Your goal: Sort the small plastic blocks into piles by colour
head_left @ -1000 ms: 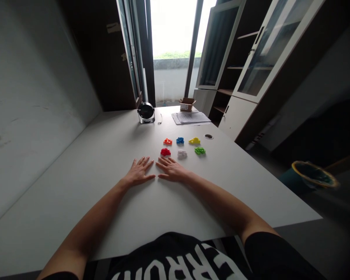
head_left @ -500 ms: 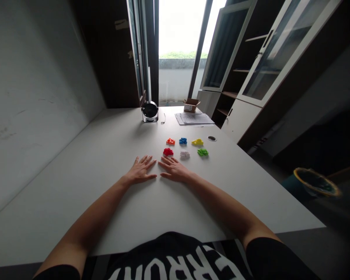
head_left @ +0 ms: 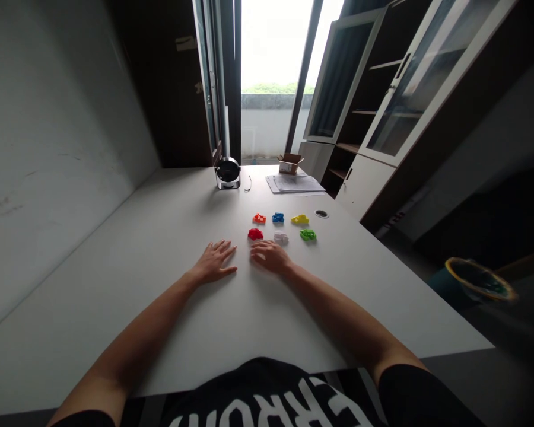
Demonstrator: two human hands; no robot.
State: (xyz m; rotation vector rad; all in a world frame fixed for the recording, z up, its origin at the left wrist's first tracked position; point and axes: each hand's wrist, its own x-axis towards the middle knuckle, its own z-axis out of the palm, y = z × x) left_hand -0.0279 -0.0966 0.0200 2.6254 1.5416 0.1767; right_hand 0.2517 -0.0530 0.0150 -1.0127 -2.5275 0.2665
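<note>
My left hand lies flat on the white table, its fingers spread and holding nothing. Across a small gap, my right hand hovers low over the tabletop with loosely bent fingers, empty. Just beyond its fingertips sits a cluster of red plastic pieces. Beside that are a whitish cluster and a green one. A second row behind holds orange, blue and yellow clusters. The exact shapes of the pieces are too small to make out.
Toward the far edge stand a round black device on a stand, a thin cord, papers and an opened cardboard box. A cable hole is at right. Off the table's right side is a bin; a wall borders the left.
My right hand has drawn slightly right, away from my left hand, and lifted with its fingers bending from flat. My left hand stays in place.
</note>
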